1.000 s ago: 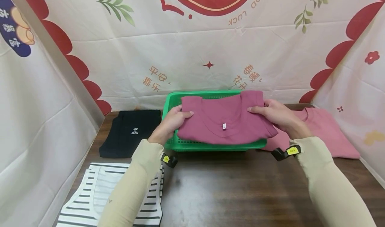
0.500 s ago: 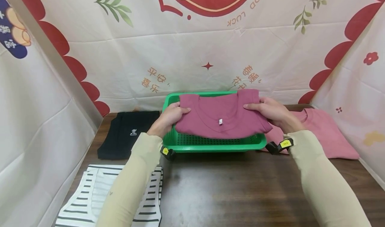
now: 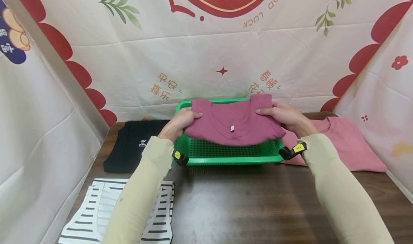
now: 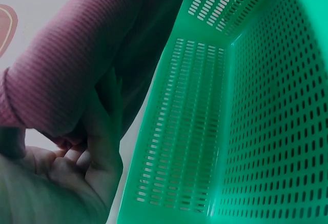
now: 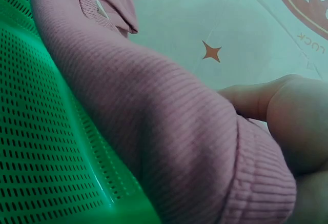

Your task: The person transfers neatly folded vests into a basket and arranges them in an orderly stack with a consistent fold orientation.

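Both hands hold a folded mauve-pink shirt over a green perforated basket. A small white tag shows at its neckline. My left hand pinches the shirt's left side, thumb on top and the other fingers underneath. On the opposite side my right hand grips it the same way. In the left wrist view the ribbed cloth droops over the curled fingers, beside the basket wall. The right wrist view has the shirt's ribbed fabric close over the basket, with the thumb pressed on its edge.
A folded black garment lies left of the basket on the brown table. Nearer, a black-and-white striped top is partly under the left sleeve. A pink shirt lies at the right. A printed cloth curtain hangs behind.
Both hands have carried the mauve-pink shirt slightly left and farther back over the basket, so more of the basket's perforated floor shows. The other garments stay in place.
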`<action>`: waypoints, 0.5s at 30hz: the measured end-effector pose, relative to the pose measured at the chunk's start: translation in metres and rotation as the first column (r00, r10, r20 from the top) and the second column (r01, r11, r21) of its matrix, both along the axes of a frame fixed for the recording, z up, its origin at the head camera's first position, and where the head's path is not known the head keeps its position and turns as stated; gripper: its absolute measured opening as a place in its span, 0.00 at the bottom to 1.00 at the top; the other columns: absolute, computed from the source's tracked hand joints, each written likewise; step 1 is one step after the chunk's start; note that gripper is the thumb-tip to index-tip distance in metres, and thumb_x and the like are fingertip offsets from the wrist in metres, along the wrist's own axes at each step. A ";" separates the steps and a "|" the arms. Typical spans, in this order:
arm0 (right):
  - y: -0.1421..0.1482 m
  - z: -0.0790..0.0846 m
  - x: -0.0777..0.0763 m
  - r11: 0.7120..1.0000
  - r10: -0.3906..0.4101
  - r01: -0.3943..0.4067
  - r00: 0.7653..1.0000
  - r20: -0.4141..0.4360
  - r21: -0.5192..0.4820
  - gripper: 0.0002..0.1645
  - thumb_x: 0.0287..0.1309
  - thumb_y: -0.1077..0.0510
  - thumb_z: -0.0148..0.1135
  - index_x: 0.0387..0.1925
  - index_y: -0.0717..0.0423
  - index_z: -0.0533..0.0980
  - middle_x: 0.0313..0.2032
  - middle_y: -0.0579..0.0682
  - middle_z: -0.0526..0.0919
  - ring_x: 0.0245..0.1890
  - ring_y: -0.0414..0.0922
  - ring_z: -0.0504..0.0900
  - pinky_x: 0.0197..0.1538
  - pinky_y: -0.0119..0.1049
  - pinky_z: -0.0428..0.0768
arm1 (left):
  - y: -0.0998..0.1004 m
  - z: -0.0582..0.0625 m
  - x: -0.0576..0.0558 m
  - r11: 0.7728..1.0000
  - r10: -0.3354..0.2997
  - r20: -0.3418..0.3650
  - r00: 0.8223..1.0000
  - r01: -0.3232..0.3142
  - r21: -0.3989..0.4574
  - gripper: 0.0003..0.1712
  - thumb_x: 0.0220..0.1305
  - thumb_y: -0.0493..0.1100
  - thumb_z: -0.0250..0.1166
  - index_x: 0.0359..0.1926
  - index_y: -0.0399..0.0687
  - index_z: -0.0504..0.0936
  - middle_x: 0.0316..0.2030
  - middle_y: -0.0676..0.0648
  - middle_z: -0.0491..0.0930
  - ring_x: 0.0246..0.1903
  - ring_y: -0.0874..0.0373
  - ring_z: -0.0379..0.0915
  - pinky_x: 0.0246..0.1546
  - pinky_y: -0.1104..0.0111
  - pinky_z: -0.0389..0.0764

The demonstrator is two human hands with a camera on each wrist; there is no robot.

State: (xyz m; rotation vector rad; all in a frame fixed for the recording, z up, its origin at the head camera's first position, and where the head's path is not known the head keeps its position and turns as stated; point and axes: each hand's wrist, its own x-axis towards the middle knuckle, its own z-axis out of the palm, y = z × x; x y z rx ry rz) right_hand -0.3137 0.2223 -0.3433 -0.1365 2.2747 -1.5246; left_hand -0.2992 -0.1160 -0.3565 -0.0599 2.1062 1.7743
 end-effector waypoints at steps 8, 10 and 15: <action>-0.005 -0.003 -0.010 1.000 0.010 -0.010 1.000 0.023 -0.025 0.24 0.68 0.50 0.61 0.54 0.65 0.71 0.31 0.45 0.84 0.28 0.39 0.84 0.32 0.34 0.81 | -0.003 -0.002 -0.010 1.000 0.004 0.022 1.000 -0.003 -0.022 0.15 0.75 0.44 0.53 0.57 0.43 0.76 0.27 0.51 0.79 0.21 0.62 0.77 0.27 0.71 0.78; -0.006 -0.004 -0.013 1.000 0.006 -0.005 1.000 0.031 -0.028 0.24 0.68 0.51 0.61 0.55 0.65 0.71 0.32 0.44 0.84 0.29 0.38 0.84 0.32 0.33 0.81 | -0.004 -0.003 -0.013 0.999 0.001 0.024 1.000 0.000 -0.032 0.16 0.75 0.44 0.53 0.57 0.42 0.76 0.27 0.51 0.79 0.21 0.62 0.77 0.27 0.71 0.78; -0.009 -0.009 -0.018 1.000 -0.008 0.009 0.999 0.038 -0.020 0.23 0.67 0.51 0.61 0.54 0.65 0.71 0.33 0.44 0.84 0.29 0.37 0.83 0.32 0.33 0.81 | -0.007 -0.009 -0.019 0.997 0.019 0.037 0.999 -0.017 -0.069 0.15 0.74 0.44 0.55 0.55 0.41 0.76 0.28 0.52 0.77 0.22 0.63 0.75 0.29 0.71 0.77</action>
